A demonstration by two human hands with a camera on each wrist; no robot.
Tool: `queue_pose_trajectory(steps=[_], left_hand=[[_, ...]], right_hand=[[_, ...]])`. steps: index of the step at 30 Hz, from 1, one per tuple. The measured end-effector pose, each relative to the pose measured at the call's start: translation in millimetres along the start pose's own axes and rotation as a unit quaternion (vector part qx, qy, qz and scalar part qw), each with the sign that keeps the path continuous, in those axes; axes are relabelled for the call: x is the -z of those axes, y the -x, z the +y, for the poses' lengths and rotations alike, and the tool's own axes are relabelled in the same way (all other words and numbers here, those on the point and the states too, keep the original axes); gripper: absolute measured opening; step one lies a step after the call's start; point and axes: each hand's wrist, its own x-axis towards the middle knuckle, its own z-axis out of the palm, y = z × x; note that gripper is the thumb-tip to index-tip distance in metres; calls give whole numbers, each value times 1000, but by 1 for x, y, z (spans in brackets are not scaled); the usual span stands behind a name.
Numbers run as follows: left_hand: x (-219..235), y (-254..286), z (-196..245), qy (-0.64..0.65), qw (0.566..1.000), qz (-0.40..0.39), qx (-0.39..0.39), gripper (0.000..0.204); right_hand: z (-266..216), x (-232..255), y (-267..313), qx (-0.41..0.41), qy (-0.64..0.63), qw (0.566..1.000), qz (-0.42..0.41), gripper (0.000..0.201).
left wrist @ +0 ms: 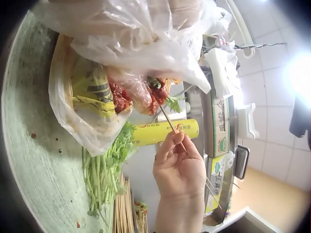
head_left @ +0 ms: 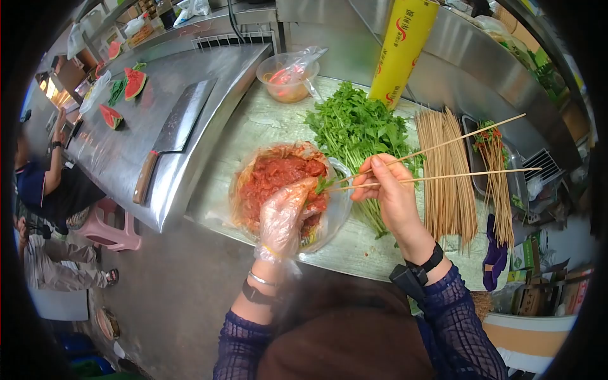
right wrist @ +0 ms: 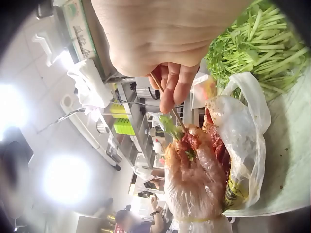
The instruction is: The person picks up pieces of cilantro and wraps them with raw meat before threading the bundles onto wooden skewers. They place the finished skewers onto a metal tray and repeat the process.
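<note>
My left hand (head_left: 282, 218), in a clear plastic glove, is over a bag-lined bowl of red marinated meat (head_left: 278, 174). Its gloved fingers grip a red piece of meat (right wrist: 190, 141) with a green leaf (right wrist: 171, 127) at the tip of a skewer. Bare, my right hand (head_left: 394, 196) pinches two thin bamboo skewers (head_left: 472, 175) between thumb and fingers, and they spread apart toward the right. One skewer's tip meets the meat in the gloved fingers, as the right wrist view shows. Leafy green herbs (head_left: 358, 123) lie behind my hands.
A pile of bamboo skewers (head_left: 446, 177) lies on the right, beside loaded skewers (head_left: 497, 171) on a metal tray. Behind stand a yellow roll (head_left: 402, 54) and a plastic bowl (head_left: 285, 79). A cleaver (head_left: 180, 123) and watermelon slices (head_left: 134, 83) lie on the left metal table.
</note>
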Motion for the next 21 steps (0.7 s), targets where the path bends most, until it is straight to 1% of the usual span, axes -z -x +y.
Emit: queue_pose_trajectory(steps=[4, 9, 12, 13, 15, 16, 18, 21], left_hand=[[-4, 1, 12, 86, 994, 0, 67, 28], [2, 2, 0, 167, 983, -24, 76, 25], [0, 3, 1, 235, 969, 13, 80, 24], [-1, 3, 3, 266, 960, 39, 84, 25], [0, 3, 5, 316, 944, 54, 74, 25], [0, 3, 4, 336, 939, 42, 61, 26], [-2, 3, 3, 371, 926, 34, 58, 26], [-6, 2, 7, 410, 907, 48, 80, 24]], right_hand=[[2, 2, -1, 3, -26, 1000, -1, 24], [3, 6, 0, -1, -39, 999, -16, 25], [-2, 9, 7, 56, -61, 996, -22, 25], [-3, 5, 12, 77, -46, 996, -18, 25], [-6, -1, 24, 122, -17, 992, -7, 26], [-3, -2, 28, 137, 19, 990, -32, 28], [1, -7, 33, 174, 53, 982, -56, 28], [6, -10, 35, 231, 106, 963, -88, 27]])
